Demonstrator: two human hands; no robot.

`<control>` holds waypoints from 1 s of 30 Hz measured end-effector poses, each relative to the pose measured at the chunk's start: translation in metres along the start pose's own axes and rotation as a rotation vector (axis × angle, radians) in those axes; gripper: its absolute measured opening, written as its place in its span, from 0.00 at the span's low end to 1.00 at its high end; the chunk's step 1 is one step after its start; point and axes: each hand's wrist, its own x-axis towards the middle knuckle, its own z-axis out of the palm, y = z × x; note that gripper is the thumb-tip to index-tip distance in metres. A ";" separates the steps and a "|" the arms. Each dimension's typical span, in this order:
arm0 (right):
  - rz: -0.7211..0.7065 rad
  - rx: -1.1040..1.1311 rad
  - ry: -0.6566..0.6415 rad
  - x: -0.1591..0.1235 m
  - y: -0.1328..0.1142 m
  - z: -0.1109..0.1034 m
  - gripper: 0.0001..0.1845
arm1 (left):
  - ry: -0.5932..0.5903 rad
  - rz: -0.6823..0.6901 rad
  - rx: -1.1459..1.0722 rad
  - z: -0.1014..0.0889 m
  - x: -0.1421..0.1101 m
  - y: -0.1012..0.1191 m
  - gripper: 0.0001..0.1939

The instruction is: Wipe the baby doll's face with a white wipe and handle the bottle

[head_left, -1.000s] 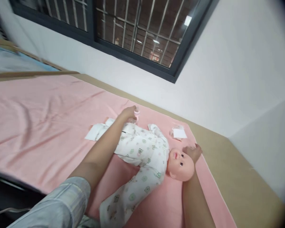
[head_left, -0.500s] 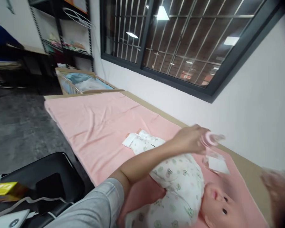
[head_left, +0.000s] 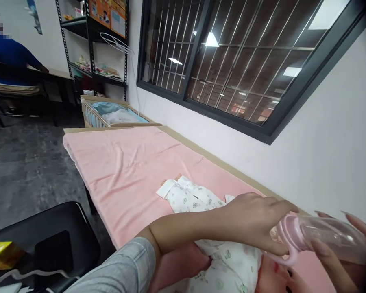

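While left hand [head_left: 258,223] clasps bottle [head_left: 326,232] by its pink end, right hand [head_left: 337,266] gripping clear body (doll [head_left: 230,262] below).

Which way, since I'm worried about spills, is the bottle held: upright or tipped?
Tipped: the bottle lies sideways, its pink ring at the left hand.
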 end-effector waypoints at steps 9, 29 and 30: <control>0.050 0.018 -0.139 -0.008 -0.012 -0.003 0.49 | 0.099 -0.003 0.021 0.008 -0.001 0.015 0.36; -0.033 0.004 -0.048 0.016 -0.005 0.012 0.55 | 0.328 -0.114 0.274 0.039 -0.005 0.028 0.35; -0.027 -0.040 -0.018 0.023 0.004 0.006 0.55 | 0.311 -0.118 0.277 0.040 -0.008 0.031 0.35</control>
